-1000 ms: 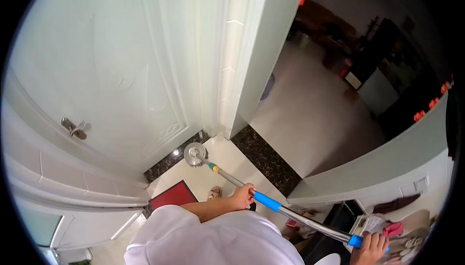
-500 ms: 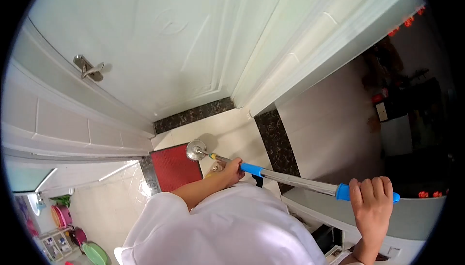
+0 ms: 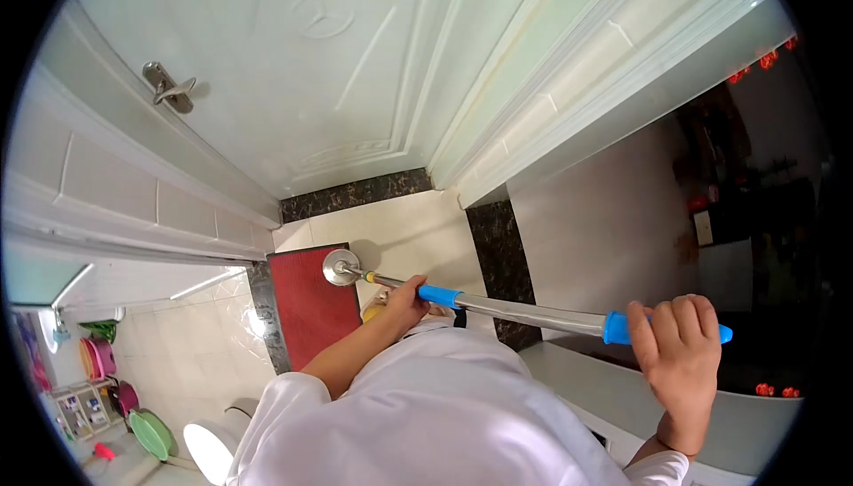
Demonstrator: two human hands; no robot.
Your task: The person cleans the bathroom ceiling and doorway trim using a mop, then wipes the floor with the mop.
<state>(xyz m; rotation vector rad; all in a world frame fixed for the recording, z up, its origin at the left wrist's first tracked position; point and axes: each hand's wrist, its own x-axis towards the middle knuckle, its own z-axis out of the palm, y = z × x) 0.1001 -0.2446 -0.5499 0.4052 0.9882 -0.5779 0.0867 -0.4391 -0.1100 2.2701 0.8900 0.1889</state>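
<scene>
A long mop (image 3: 533, 313) with a metal pole and blue grips slants across the view in front of my body. Its round silver head (image 3: 340, 267) is low at the left end, overlapping the right edge of the red mat (image 3: 311, 308); whether it touches the mat I cannot tell. My left hand (image 3: 409, 302) is wrapped round the lower pole, just beside the middle blue grip. At the upper end, my right hand (image 3: 680, 339) is closed over the blue end grip, whose tip sticks out past the fingers.
Ahead stands a closed white door (image 3: 355, 68) with a metal handle (image 3: 168, 88). Dark stone strips (image 3: 502, 255) cross the tiled floor. Through the left doorway are a green basin (image 3: 151, 434), a shelf (image 3: 84, 410) and a white rounded object (image 3: 209, 450). A darker room lies right.
The mop's head has moved left, further over the mat's edge, with both hands still on the pole. My view has shifted slightly, bringing the white rounded object into sight at lower left.
</scene>
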